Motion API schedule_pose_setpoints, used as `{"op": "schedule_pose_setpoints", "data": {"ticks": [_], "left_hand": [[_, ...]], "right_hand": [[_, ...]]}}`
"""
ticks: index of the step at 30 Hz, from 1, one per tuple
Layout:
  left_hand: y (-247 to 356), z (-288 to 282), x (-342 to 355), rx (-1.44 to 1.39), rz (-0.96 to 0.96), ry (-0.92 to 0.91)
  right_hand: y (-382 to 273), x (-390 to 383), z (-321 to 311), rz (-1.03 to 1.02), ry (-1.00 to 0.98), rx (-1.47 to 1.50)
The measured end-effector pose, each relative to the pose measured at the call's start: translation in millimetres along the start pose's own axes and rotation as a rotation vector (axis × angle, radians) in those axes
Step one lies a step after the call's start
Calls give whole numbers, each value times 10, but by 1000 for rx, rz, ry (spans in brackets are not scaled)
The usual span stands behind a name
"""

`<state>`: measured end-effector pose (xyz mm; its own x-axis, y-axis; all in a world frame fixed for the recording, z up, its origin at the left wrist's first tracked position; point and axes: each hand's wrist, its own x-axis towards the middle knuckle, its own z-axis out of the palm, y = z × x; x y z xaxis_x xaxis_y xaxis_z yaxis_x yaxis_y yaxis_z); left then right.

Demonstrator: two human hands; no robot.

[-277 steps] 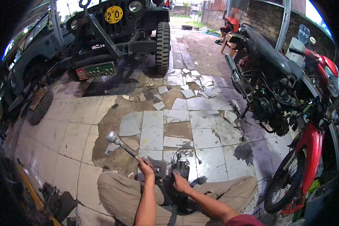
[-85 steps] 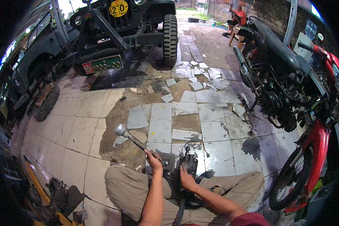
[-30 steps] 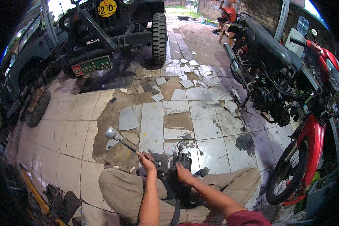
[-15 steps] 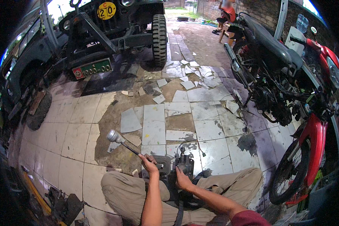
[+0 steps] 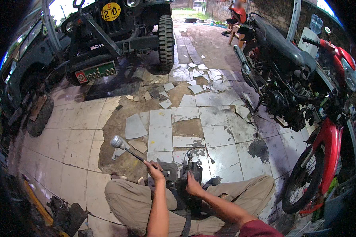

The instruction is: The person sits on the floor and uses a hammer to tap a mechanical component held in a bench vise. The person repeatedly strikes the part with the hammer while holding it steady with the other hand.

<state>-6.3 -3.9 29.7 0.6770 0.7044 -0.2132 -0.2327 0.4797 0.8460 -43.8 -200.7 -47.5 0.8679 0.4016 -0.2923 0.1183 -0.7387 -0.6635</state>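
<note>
My left hand is closed around the dark shaft of a lever-like rod. At the rod's far end sits a silver, cup-shaped metal head, held out to the left above the bare ground. Between my bent legs is a dark metal mechanical part, with an upright stub on top and a thin cable looping from behind it. My right hand is closed on its near side, thumb upward; the fingers underneath are hidden. A dark flat plate with an opening lies between the two hands.
Broken tiles lie over bare ground ahead. A dark jeep stands at far left, a red motorcycle on the right. Metal parts lie at lower left. A person in red sits in the background.
My right hand has shifted slightly upward along the dark metal part. The left hand still grips the rod, which has barely moved. The whole view has shifted slightly.
</note>
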Motion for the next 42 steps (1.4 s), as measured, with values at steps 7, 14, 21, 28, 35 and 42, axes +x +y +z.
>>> {"op": "schedule_pose_setpoints", "data": {"ticks": [7, 14, 21, 28, 35, 42], "left_hand": [[-8, 41, -7, 11, 17, -16], [-12, 3, 32, -25, 14, 20], [-71, -72, 70, 1, 1, 10], [-61, -22, 65, -18, 23, 20], [-55, -53, 38, 13, 18, 9], [14, 5, 8, 16, 45, 24]], "right_hand": [[49, 28, -51, 66, -30, -66], [-76, -3, 10, 32, -13, -92], [-198, -111, 15, 44, -54, -53], [-134, -96, 104, 39, -61, -19], [-130, 51, -18, 123, -100, -27], [-118, 89, -115, 138, -149, -34]]}}
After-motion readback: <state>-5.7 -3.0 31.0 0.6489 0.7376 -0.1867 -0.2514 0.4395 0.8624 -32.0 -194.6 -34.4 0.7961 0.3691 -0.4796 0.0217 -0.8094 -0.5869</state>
